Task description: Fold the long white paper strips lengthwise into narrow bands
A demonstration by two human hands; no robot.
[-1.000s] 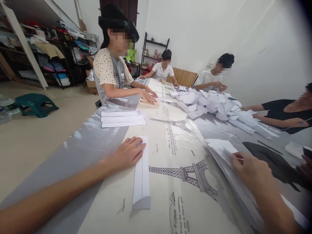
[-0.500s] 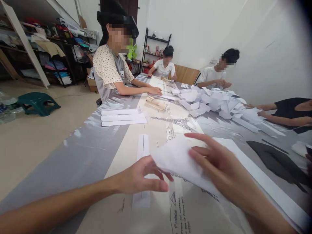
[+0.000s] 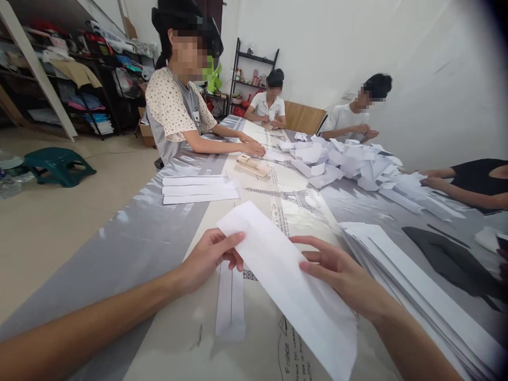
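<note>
A long white paper sheet (image 3: 286,280) is held above the table between both my hands. My left hand (image 3: 210,256) pinches its far left edge. My right hand (image 3: 341,275) grips its right side, fingers curled over the edge. Under the sheet a folded white paper strip (image 3: 230,304) lies flat on the tablecloth (image 3: 159,248). A stack of white sheets (image 3: 408,286) lies just right of my right hand.
Folded strips (image 3: 198,189) lie further up the table, near a wooden block (image 3: 254,165) and a heap of folded paper (image 3: 349,164). Several other people sit around the table working. A green stool (image 3: 57,165) and cluttered shelves (image 3: 79,79) stand at left.
My right hand took a sheet off the stack and brought it left. My left hand left the folded strip and took hold of the sheet's other edge.
</note>
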